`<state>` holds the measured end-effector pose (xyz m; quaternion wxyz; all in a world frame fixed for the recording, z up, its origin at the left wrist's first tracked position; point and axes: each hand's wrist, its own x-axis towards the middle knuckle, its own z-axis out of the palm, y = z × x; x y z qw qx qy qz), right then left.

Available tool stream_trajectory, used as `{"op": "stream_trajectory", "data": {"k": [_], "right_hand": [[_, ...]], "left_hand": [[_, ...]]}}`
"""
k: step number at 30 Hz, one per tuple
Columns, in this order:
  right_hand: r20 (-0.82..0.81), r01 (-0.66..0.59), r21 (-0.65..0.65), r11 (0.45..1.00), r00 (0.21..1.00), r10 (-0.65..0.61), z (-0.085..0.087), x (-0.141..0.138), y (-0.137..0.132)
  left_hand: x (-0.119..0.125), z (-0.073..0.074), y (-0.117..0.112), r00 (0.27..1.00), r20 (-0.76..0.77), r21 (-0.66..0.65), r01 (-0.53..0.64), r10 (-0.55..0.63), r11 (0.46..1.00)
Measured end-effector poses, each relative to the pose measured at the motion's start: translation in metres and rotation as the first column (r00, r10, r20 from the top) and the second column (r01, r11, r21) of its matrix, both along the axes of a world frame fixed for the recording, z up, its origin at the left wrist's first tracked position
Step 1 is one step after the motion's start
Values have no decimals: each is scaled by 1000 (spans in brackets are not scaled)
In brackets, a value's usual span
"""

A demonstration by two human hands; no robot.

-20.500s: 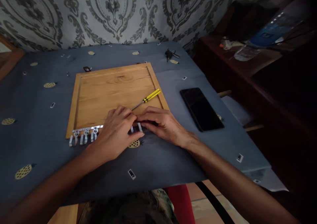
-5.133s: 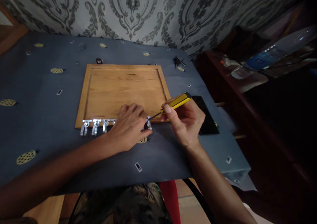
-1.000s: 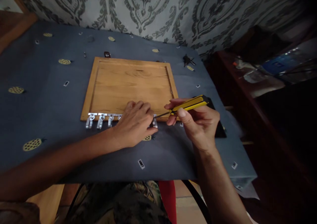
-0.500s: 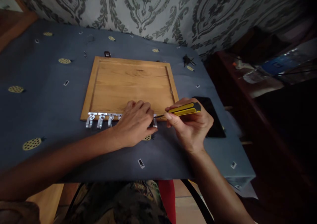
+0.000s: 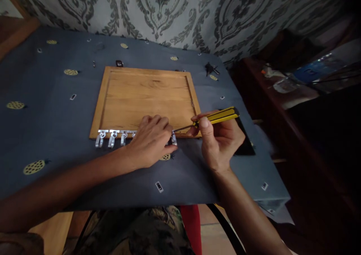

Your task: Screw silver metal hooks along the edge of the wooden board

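A wooden board (image 5: pixel 146 95) lies flat on the blue patterned tablecloth (image 5: pixel 50 127). A metal hook rail (image 5: pixel 113 136) runs along the board's near edge. My left hand (image 5: pixel 150 140) rests closed over the rail's right part, pressing it down; what its fingertips grip is hidden. My right hand (image 5: pixel 220 138) is closed on a yellow-and-black screwdriver (image 5: pixel 217 116). The screwdriver's thin shaft slants down left, and its tip meets the rail's right end beside my left fingertips.
A black phone (image 5: pixel 245 144) lies right of the board, partly behind my right hand. A dark bunch of keys (image 5: pixel 211 69) sits near the far table corner. A dark wooden shelf (image 5: pixel 282 97) with clutter stands to the right. The table's near edge is just below my forearms.
My right hand has turned the screwdriver handle between the fingers, raising it slightly; the tip stays at the rail's end. My left hand has not moved. The view shifted a little.
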<state>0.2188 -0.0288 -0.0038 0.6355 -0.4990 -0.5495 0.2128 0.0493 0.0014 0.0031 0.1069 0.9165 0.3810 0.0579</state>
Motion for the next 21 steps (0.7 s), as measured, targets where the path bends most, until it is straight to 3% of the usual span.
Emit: {"op": "stream_trajectory", "data": {"k": [17, 21], "right_hand": [[40, -78, -66, 995, 996, 80, -4, 3, -2], [112, -84, -53, 995, 990, 90, -5, 4, 0]], "left_hand": [[1, 1, -1, 1000, 5, 3, -7, 7, 1000], [0, -2, -1, 1000, 18, 11, -3, 3, 1000]]}}
